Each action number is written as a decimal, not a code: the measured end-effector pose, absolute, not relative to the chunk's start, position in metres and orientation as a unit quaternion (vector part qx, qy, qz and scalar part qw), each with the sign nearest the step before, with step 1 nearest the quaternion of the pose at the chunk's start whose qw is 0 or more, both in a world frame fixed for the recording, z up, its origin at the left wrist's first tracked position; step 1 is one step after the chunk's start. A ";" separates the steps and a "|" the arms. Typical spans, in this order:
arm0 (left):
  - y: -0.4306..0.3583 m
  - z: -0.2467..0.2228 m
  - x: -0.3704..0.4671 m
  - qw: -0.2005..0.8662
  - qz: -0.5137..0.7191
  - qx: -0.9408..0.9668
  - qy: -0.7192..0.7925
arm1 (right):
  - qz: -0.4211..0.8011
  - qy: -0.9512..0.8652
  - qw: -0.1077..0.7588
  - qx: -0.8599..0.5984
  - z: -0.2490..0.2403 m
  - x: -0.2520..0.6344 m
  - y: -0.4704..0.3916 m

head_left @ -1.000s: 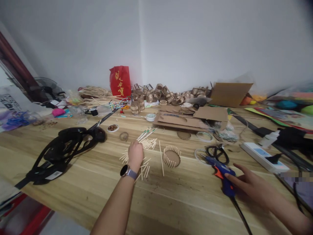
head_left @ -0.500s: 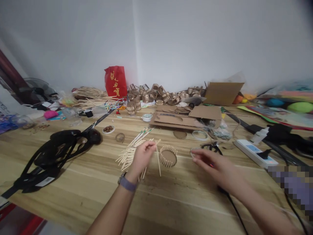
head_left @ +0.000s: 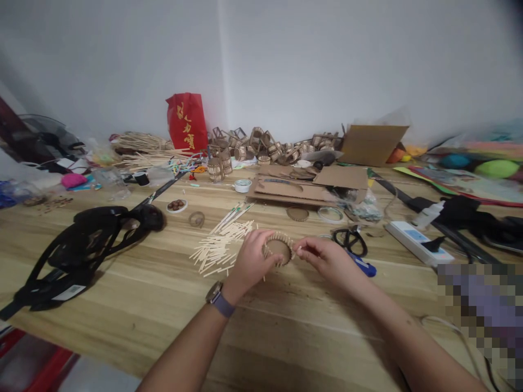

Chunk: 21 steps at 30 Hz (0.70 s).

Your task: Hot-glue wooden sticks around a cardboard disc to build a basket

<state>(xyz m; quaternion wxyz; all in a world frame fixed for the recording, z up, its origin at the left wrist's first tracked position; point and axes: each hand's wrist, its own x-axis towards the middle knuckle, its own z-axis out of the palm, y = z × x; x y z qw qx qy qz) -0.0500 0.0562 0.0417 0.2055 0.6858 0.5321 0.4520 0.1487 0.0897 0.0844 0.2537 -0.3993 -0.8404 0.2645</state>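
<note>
A small round basket frame [head_left: 279, 252] stands on the wooden table, a brown cardboard base ringed by short upright pale sticks. Wrapped around its left side is my left hand [head_left: 255, 256], thumb at the near rim and fingers at the far rim. My right hand [head_left: 318, 255] is closed in a pinch at the frame's right edge; a tiny pale bit shows at the fingertips, too small to name. Left of the frame lies a loose pile of thin wooden sticks [head_left: 216, 247], and a stick end pokes out below my left hand.
Black-handled scissors [head_left: 350, 239] and a blue tool [head_left: 362, 264] lie right of my right hand, near a white power strip [head_left: 419, 242]. Cardboard sheets [head_left: 286, 190] and a heap of small baskets [head_left: 281, 152] are behind. Black straps [head_left: 93, 250] lie at left.
My left hand has moved from pinching a stick to gripping the basket frame. My right hand has come left from beside the scissors to the frame's right edge, fingers now pinched.
</note>
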 end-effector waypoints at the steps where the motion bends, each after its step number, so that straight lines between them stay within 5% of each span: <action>1: 0.060 0.037 -0.053 0.182 0.431 0.698 0.541 | 0.253 -0.850 0.229 -0.401 0.080 0.148 0.092; 6: 0.074 0.015 -0.059 0.219 0.349 0.732 0.543 | 0.232 -0.866 0.173 -0.407 0.058 0.140 0.099; 21: 0.085 0.000 -0.060 0.273 0.365 0.712 0.534 | 0.224 -0.876 0.161 -0.396 0.046 0.129 0.095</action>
